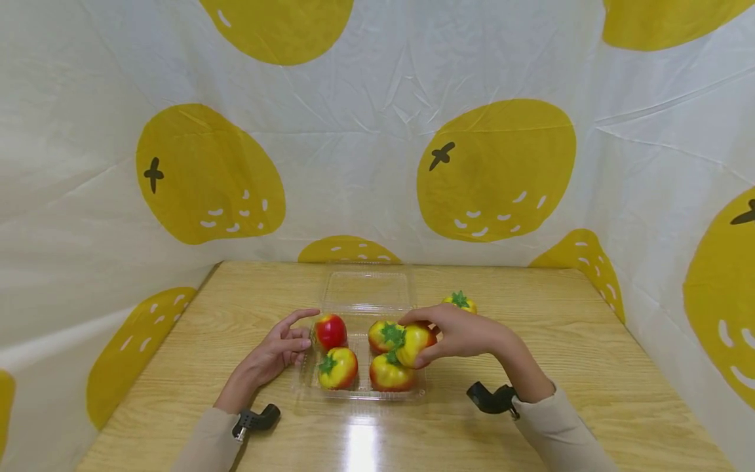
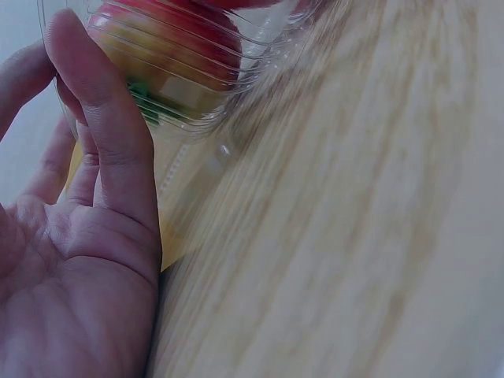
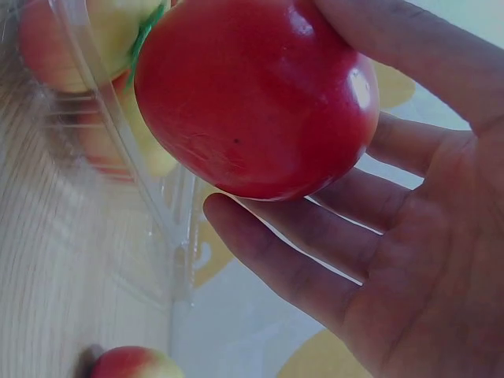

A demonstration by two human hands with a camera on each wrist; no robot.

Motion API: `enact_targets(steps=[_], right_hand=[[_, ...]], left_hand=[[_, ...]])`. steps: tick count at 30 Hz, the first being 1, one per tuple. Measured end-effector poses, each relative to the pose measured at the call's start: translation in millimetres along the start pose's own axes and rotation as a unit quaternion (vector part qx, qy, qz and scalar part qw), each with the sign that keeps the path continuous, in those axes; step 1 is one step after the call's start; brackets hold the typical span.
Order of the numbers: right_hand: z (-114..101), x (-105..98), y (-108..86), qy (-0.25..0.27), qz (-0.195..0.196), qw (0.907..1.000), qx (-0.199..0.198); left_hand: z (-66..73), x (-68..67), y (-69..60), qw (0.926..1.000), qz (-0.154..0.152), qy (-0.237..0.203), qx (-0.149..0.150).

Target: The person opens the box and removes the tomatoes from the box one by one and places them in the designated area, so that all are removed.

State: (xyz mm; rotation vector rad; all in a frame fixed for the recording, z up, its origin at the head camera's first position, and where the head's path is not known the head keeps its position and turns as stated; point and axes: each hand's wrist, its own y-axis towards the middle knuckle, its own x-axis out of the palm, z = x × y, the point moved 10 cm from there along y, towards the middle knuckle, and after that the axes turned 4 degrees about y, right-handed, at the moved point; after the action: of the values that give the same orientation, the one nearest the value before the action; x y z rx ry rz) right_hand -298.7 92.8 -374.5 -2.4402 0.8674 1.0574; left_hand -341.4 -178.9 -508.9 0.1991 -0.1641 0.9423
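Note:
My right hand (image 1: pixel 457 331) grips a yellow and red bell pepper (image 1: pixel 415 344) over the right side of a clear plastic container (image 1: pixel 364 394). In the right wrist view its red underside (image 3: pixel 252 102) faces the camera, between thumb and fingers. Two yellow bell peppers sit in the container below it, a rear one (image 1: pixel 380 334) and a front one (image 1: pixel 390 375). The left side holds a red one (image 1: pixel 331 332) behind a yellow one (image 1: pixel 339 368). At the container's left wall is my left hand (image 1: pixel 280 349), its fingers loosely bent and holding nothing.
The container's hinged lid (image 1: pixel 367 292) lies folded back behind it. Another bell pepper (image 1: pixel 461 301) stands on the wooden table (image 1: pixel 248 295) beyond my right hand. A white cloth (image 1: pixel 354 164) printed with yellow fruit hangs behind and at both sides.

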Motion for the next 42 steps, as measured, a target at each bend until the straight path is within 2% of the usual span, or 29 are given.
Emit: enact_targets(steps=[13, 22, 28, 36, 42], right_hand=[[19, -20, -18.8, 0.020, 0.062, 0.9979, -0.005], [40, -32, -32.7, 0.064, 0.114, 0.9913, 0.012], [46, -41, -36.9, 0.059, 0.147, 0.9874, 0.000], [59, -50, -40.6, 0.066, 0.173, 0.9827, 0.000], [70, -54, -44.6, 0.080, 0.187, 0.9791, 0.012]], left_hand=[[-2.2, -1.8, -0.9, 0.9999, 0.013, 0.005, -0.009], [-2.0, -1.8, 0.0, 0.9998, 0.014, 0.010, -0.008], [-0.4, -1.6, -0.5, 0.9998, 0.015, 0.005, -0.011], [2.4, 0.2, -0.3, 0.9999, 0.006, 0.009, -0.009], [1.5, -1.7, -1.4, 0.9998, 0.016, 0.008, -0.010]])
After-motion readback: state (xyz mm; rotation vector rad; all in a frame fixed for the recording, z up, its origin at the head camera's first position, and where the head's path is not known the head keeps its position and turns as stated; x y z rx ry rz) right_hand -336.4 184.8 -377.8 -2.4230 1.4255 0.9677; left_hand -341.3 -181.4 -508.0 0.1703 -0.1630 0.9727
